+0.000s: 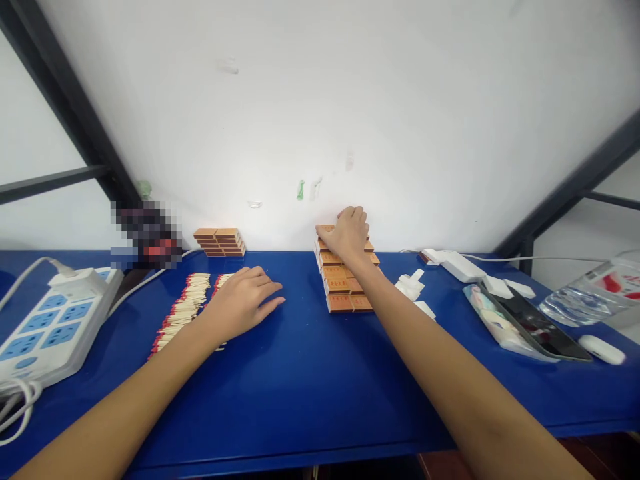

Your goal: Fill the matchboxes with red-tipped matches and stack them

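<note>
My left hand (243,300) lies flat on the blue table (310,373), fingers stretched out, its heel resting over a spread of red-tipped matchsticks (183,308). My right hand (349,235) reaches far to the top of a stepped stack of orange matchboxes (345,287) against the wall. Its fingers curl over the top box; the fingertips are hidden behind the stack. A smaller pile of matchboxes (221,242) stands at the back, left of centre.
A white power strip (47,327) with its cable lies at the left edge. White inner trays (413,288) sit right of the stack. Further right are a white adapter (457,265), a phone (537,327), a plastic bag (595,290). Black steel frames flank both sides.
</note>
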The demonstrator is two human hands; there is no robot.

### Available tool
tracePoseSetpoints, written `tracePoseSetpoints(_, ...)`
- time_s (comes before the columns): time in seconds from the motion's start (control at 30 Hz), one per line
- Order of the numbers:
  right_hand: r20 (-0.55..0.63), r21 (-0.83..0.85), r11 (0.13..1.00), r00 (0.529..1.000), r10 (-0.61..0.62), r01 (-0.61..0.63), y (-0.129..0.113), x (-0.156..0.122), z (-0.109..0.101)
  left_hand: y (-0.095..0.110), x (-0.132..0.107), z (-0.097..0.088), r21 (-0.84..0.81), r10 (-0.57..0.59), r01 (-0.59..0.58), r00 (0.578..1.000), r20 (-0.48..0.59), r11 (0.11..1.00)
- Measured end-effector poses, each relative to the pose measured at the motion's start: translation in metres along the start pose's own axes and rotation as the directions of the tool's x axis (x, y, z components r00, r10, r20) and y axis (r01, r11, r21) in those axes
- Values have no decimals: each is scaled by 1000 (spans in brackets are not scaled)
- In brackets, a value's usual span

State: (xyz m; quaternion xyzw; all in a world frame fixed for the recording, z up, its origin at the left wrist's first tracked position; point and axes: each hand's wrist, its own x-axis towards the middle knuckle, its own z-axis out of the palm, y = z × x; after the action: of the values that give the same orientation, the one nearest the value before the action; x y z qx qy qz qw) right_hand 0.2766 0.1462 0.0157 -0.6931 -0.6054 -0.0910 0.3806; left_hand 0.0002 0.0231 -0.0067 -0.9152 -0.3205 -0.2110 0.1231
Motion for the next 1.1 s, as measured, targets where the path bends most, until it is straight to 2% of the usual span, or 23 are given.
tracePoseSetpoints(0.13, -18, 5, 996, 996, -85, 85, -3, -7, -6, 1, 1, -1, -10, 2, -2, 1000, -12, 1000)
tracePoseSetpoints(0.23, -21, 6, 979, 979, -201, 202, -15, -18, -14, -1, 1, -1, -11, -1, 1, 1000, -15, 1000)
tracePoseSetpoints(0.33, 62, 58, 937, 935, -349, 345, -19, -33, -29, -6, 1, 0, 1, 2, -2, 1000, -6, 1000)
tracePoseSetpoints(0.4, 167, 131, 914, 900, -403, 385, -7, -41, -44, -10, 1, 0, 11, 11, -11, 1000, 5, 1000)
tracePoseSetpoints(0.5, 286, 192, 938, 898, -334, 288, 35, -49, -75, -15, 0, 0, -8, 18, -18, 1000, 3, 1000)
tracePoseSetpoints(0.63, 200, 125, 987, 971, -128, 104, 111, -54, -119, -12, 1, -2, -22, 21, -21, 1000, 10, 1000)
tracePoseSetpoints(0.7, 187, 36, 999, 982, -22, 16, 141, -56, -135, -10, 2, -1, -16, 14, -14, 1000, 4, 1000)
tracePoseSetpoints(0.73, 228, -2, 1000, 974, 13, -13, 151, -58, -141, -8, 2, -1, -16, 8, -8, 1000, 0, 1000)
tracePoseSetpoints(0.8, 358, -31, 999, 933, 37, -28, 163, -61, -148, -8, 3, -2, -21, 1, -1, 1000, -15, 1000)
tracePoseSetpoints(0.9, 515, -45, 999, 857, 13, 12, 165, -66, -147, -16, 3, -11, -10, -16, 16, 999, -45, 1000)
tracePoseSetpoints(1.0, 558, -114, 993, 828, 47, 21, 162, -70, -140, -33, 0, -24, 58, -99, 106, 989, -111, 993)
tracePoseSetpoints(1.1, 568, -156, 988, 820, 75, 18, 163, -71, -136, -49, -4, -34, 95, -185, 203, 968, -172, 975)
